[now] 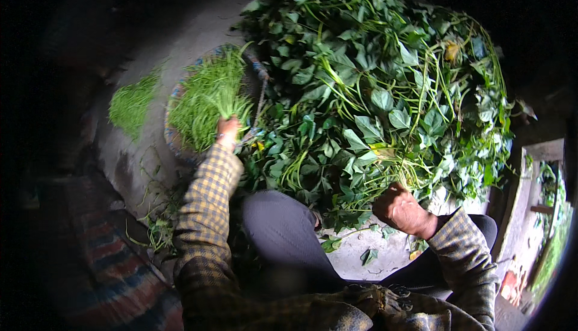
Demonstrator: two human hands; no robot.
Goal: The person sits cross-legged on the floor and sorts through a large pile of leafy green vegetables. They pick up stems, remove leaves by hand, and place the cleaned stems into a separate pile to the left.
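My left hand (228, 129) grips a bunch of slender green stems (227, 96) over a round basket whose rim (167, 125) is wrapped in coloured strips. Loose cut stems (194, 109) lie thickly inside that basket. At the front edge of a large heap of leafy green vines (334, 64), apparently sweet potato, my right hand (404, 210) is closed around the lower ends of a bundle of leafy stalks (406, 170). The leaves of this bundle merge with the heap, so its extent is unclear.
Left of the basket, another small pile of green stems (132, 105) lies on the concrete floor (189, 28). Scattered trimmings (160, 229) lie near my left forearm. A striped cloth (117, 267) is at lower left. My knee (275, 227) rises beside the heap; a bright doorway opens at right.
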